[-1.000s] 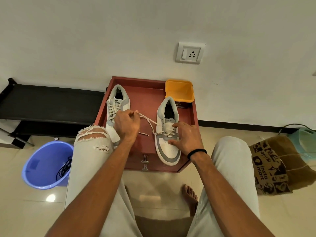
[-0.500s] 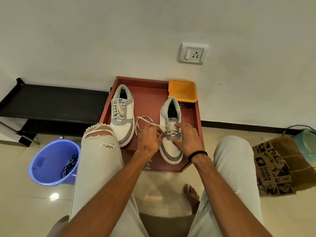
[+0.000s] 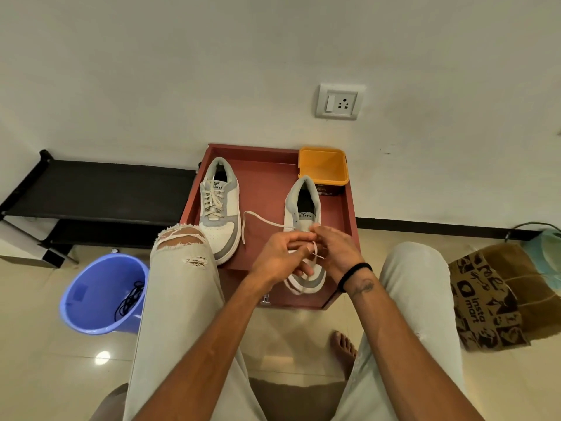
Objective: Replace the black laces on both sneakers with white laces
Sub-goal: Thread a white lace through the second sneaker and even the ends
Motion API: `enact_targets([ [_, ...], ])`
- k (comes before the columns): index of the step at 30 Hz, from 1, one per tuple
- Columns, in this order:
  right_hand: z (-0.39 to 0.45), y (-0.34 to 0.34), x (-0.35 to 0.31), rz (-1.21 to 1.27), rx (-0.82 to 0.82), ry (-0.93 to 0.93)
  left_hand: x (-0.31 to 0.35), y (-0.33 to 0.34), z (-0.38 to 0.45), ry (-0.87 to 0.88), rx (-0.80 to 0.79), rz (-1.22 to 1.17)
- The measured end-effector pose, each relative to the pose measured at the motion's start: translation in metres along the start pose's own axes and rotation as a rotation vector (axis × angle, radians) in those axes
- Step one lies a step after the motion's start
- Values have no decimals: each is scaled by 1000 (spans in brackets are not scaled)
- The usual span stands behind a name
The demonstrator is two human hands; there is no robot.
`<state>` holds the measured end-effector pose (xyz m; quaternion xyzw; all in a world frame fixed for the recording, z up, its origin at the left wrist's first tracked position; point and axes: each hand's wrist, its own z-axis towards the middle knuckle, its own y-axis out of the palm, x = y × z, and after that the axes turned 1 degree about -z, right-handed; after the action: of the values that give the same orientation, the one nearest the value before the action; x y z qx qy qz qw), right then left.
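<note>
White lace [image 3: 263, 220] beside laced sneaker [image 3: 219, 208]

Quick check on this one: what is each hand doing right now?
Left hand: fingers curled, pinching the white lace over the right-side sneaker.
Right hand: fingers curled, pinching the same lace.

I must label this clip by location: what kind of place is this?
Most likely a room at home. A wall socket sits low above a tiled floor, the sneakers rest on a small red table, and a grocery bag stands on the floor beside a blue bucket.
</note>
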<state>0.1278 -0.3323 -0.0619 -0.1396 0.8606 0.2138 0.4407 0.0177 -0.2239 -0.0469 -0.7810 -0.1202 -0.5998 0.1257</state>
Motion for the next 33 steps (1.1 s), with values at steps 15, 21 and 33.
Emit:
enact_targets([
  [15, -42, -33, -46, -346, -146, -211, 8, -20, 15, 367, -12, 545],
  [21, -40, -79, -76, -417, -17, -271, -3, -35, 19, 283, 159, 707],
  [33, -10, -41, -53, -772, -155, -412, 12, -10, 27, 350, 99, 513],
])
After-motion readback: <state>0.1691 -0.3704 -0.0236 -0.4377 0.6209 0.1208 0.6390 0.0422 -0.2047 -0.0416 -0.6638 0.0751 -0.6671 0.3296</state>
